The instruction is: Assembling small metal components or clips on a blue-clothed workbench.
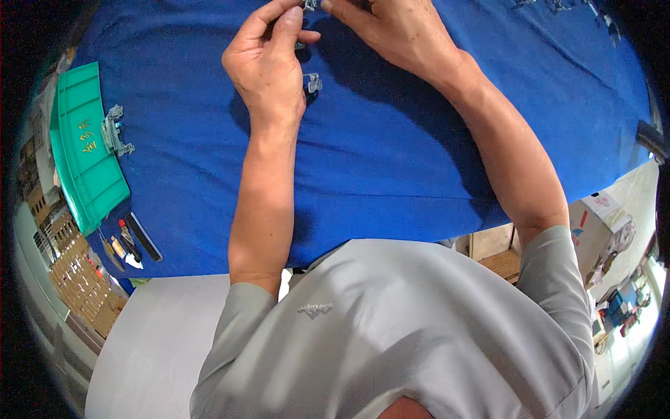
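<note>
At the top edge of the head view, my left hand (269, 66) is closed, thumb and fingertips pinching a small, shiny, silver-grey part (309, 5). My right hand (401, 31) reaches in from the right, its fingertips close to that part. The upper edge cuts off some of its fingers, which look closed; what they grip, if anything, is hidden. Beside my left wrist a small, greyish see-through part (313, 83) lies on the blue cloth (391, 167). Another bit of a part shows just under my left fingers.
A green plastic tray (91, 150) stands at the left, with a clump of greyish see-through parts (115, 131) against its right side. Below it lie a black bar-shaped thing (144, 236) and several small tools. More parts (555, 4) lie far right. A dark object (650, 140) sits at the right edge.
</note>
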Available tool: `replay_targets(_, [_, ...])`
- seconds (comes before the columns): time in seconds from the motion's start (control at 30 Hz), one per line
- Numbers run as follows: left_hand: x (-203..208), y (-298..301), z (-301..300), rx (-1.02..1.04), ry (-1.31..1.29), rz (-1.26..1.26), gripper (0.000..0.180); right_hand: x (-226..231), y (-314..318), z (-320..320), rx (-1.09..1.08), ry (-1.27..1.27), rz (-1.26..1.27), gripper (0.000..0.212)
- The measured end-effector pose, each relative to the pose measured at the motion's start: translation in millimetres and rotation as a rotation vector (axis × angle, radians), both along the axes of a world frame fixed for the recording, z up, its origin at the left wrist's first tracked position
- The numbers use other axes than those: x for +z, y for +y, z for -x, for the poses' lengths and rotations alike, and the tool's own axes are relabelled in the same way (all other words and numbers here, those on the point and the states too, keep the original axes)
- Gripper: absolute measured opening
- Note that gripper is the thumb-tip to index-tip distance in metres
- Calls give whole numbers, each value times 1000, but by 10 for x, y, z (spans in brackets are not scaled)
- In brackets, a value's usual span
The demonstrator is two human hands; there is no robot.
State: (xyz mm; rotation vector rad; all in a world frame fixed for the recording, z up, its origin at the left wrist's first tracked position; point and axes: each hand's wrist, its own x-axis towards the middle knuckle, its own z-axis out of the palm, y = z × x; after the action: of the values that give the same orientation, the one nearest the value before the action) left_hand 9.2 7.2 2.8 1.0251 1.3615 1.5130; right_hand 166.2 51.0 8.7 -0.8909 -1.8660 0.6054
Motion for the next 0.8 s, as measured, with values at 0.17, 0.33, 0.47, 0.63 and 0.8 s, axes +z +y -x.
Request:
replay_targets(0.17, [8, 4, -2, -18, -2, -4, 19, -51, 31, -27, -1, -128, 12, 29])
replay_targets(0.33, [31, 1, -39, -63, -45, -60, 18, -55, 24, -8, -56, -161, -3, 32])
replay_targets(0.47, [-28, 22, -45, -83, -2, -156, 20, -70, 31, -21, -62, -159, 5, 33])
replay_targets(0.63, [-10, 0, -19, -45, 39, -65, 21, 33, -15, 3, 22, 18, 43, 27])
replay_targets(0.8, [15, -6, -9, -58, 35, -46, 21, -34, 33, -24, 13, -66, -1, 25])
